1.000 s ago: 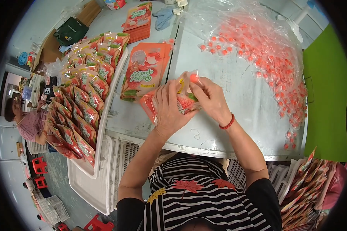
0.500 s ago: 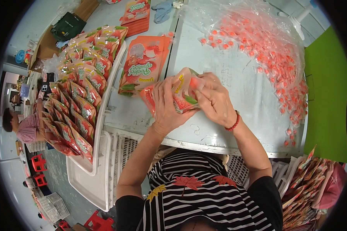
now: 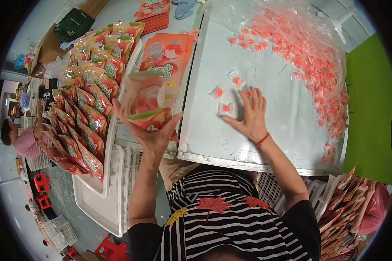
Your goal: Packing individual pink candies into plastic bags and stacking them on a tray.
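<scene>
My left hand (image 3: 149, 137) grips a red-and-green stand-up pouch (image 3: 150, 119) from below, thumb on one side and fingers on the other. The pouch's mouth gapes, and its upper part is blurred by motion. Over on the table (image 3: 204, 135), my right hand (image 3: 252, 117) rests with fingers stretched and spread. A small red piece in clear wrapping (image 3: 247, 93) lies at its fingertips, partly covered. Beside the hand are more such wrapped pieces: one near the thumb (image 3: 226, 108), one further left (image 3: 218, 92) and one beyond (image 3: 237, 81).
A large heap of wrapped red pieces (image 3: 318, 82) spills from a clear plastic bag along the right side. Flat pouches (image 3: 163, 56) are stacked beyond my left hand. Filled pouches (image 3: 91, 108) stand in rows in a white tray (image 3: 113, 148) at left. A green panel (image 3: 370, 108) borders the table.
My right hand has let go of the pouch and moved down onto the table by the wrapped pieces. My left hand has carried the pouch leftward, and its open mouth now shows.
</scene>
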The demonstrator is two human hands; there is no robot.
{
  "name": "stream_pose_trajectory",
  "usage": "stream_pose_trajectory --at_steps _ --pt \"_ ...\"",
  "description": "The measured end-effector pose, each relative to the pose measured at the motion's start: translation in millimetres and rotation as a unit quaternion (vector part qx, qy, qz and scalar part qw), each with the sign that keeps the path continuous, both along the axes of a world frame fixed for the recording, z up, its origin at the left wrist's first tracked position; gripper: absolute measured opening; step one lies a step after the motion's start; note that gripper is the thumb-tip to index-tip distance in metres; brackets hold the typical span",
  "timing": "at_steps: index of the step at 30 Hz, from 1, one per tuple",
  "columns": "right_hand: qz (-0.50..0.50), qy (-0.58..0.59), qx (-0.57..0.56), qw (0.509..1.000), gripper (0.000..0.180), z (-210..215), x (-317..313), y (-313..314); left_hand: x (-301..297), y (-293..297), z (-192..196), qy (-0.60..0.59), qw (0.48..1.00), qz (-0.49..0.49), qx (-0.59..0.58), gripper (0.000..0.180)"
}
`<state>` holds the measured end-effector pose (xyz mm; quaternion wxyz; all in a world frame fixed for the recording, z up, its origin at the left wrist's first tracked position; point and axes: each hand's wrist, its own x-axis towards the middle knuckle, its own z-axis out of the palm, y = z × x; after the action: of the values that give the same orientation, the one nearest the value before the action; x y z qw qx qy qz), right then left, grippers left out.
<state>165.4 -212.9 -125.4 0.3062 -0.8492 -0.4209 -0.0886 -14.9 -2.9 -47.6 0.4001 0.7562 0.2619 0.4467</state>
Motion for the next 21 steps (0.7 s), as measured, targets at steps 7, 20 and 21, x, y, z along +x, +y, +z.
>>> stream_pose_trajectory --at_steps 7,20,21 --pt "-0.019 -0.04 -0.076 0.996 0.078 7.6 6.2 75.0 1.3 -9.2 14.2 0.074 0.985 -0.001 0.154 0.132" --pt "0.006 -0.091 0.073 0.993 0.011 -10.5 49.7 94.0 37.7 -36.6 8.8 0.004 0.986 -0.108 0.124 0.112" --pt "-0.014 -0.061 0.12 0.991 0.011 -9.3 55.5 91.4 40.0 -39.7 12.0 0.044 0.984 -0.11 0.132 0.116"
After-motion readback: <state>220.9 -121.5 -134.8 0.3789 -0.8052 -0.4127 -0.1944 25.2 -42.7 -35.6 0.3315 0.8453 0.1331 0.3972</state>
